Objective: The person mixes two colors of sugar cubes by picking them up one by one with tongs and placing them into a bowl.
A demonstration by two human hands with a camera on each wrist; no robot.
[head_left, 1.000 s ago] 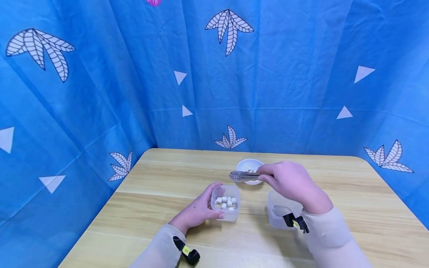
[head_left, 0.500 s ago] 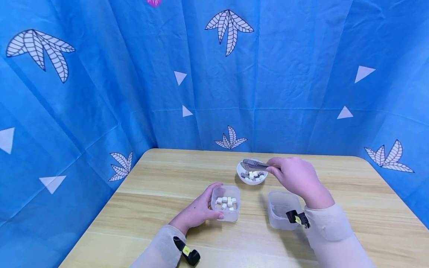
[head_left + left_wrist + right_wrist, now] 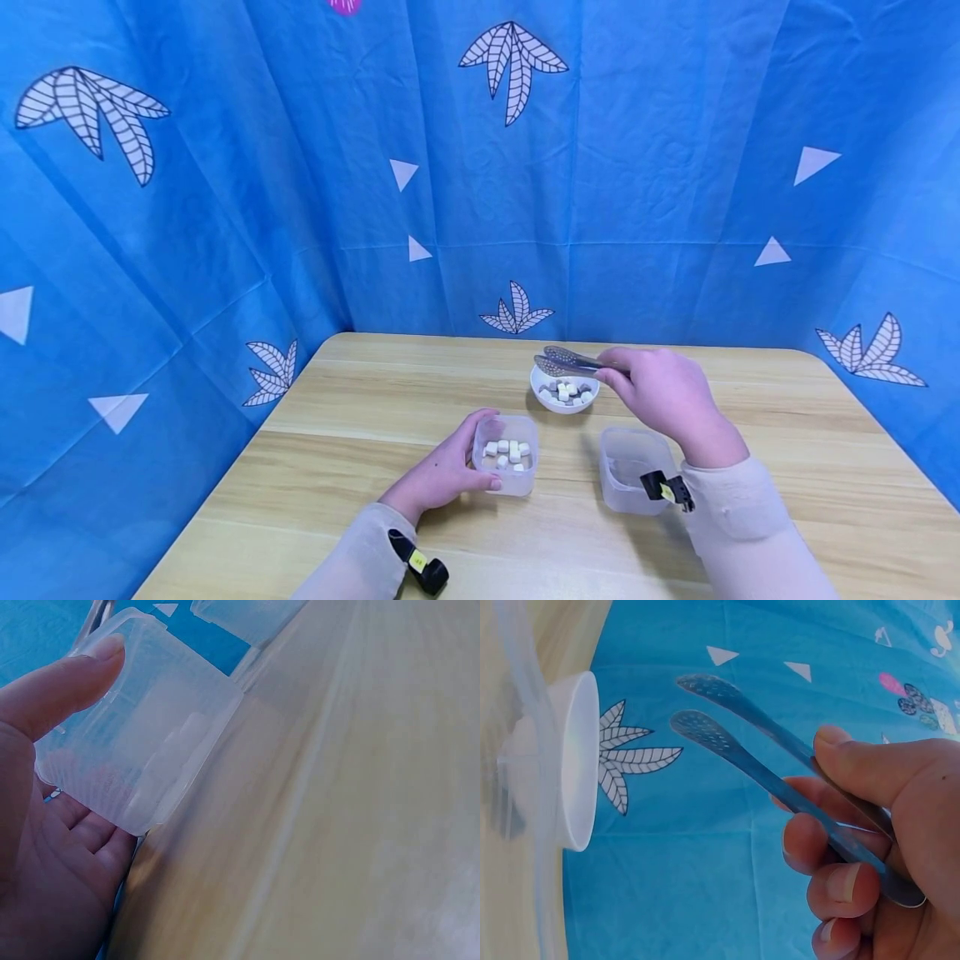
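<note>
My left hand grips a clear plastic container from its left side, thumb on the near wall and fingers behind. Several white cubes lie inside it; through the wall they look blurred in the left wrist view. With thumb and fingers, my right hand holds metal tongs. Their perforated tips stand apart with nothing between them, above the far side of a white bowl. White and grey cubes are mixed in that bowl.
A second clear plastic container stands on the right, partly behind my right wrist; no cubes show in it. All of these stand on a wooden table. A blue patterned curtain hangs behind and beside it.
My right hand has moved slightly right and back, bringing the tongs from left of the bowl to above it. The tongs' arms have spread apart. My left hand and its container stay still.
</note>
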